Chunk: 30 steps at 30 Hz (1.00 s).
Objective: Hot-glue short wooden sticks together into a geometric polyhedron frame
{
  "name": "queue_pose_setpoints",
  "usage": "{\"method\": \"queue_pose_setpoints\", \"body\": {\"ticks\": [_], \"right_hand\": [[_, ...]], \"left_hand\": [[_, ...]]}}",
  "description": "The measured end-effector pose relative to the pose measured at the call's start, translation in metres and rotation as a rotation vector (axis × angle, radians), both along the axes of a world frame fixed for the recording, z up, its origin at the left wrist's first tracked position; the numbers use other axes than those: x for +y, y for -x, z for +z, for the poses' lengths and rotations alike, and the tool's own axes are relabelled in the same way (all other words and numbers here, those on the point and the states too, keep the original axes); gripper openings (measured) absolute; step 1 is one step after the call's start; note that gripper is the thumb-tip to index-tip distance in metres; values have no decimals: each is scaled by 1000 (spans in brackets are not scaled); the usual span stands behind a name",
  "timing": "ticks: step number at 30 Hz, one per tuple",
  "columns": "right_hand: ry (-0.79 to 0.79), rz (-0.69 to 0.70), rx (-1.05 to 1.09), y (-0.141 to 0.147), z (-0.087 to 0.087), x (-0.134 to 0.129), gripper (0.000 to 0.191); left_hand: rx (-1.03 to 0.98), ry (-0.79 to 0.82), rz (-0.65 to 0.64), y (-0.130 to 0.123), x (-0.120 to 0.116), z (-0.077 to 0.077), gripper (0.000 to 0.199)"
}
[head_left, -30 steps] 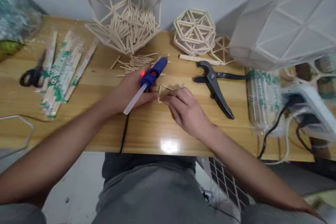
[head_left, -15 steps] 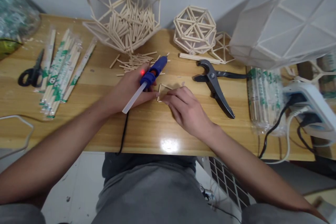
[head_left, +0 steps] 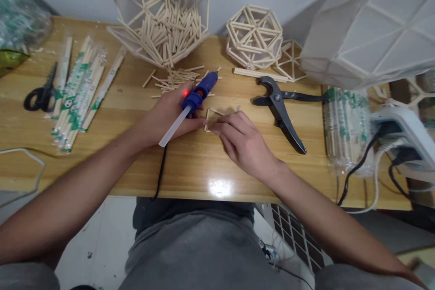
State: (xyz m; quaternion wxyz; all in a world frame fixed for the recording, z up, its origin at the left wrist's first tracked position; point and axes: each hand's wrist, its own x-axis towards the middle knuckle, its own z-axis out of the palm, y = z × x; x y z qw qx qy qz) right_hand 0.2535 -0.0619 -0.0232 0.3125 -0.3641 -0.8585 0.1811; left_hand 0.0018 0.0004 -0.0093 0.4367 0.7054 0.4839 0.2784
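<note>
My left hand (head_left: 175, 111) is closed around a blue hot glue gun (head_left: 203, 89). A clear glue stick (head_left: 176, 125) juts from its back, and a red light glows beside it. The thumb of that hand reaches to a small frame of short wooden sticks (head_left: 207, 118) lying on the table. From the other side, my right hand (head_left: 243, 138) pinches the same frame with its fingertips, which hide part of it. Behind the glue gun lies a loose pile of short cut sticks (head_left: 173, 80).
A paper-lined stick container (head_left: 170, 31) full of cut sticks stands at the back. Near it are a stick ball (head_left: 254, 36) and a large papered polyhedron (head_left: 377, 31). Cutters (head_left: 280, 108) lie right, by wrapped chopsticks (head_left: 345, 127) and a power strip (head_left: 404, 131). Scissors (head_left: 42, 93) lie left.
Both hands and the glue gun hold almost the same place. The view has shifted very slightly; nothing was taken up or let go.
</note>
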Motion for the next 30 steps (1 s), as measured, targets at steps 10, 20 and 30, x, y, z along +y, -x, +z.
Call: {"method": "queue_pose_setpoints", "body": {"ticks": [10, 20, 30], "right_hand": [[-22, 0, -5, 0, -1, 1, 27], [-2, 3, -3, -1, 0, 0, 35], [10, -8, 15, -1, -2, -1, 39]], "left_hand": [[9, -20, 1, 0, -1, 0, 45], [23, 20, 13, -1, -2, 4, 45], [31, 11, 21, -2, -4, 5, 42]]}}
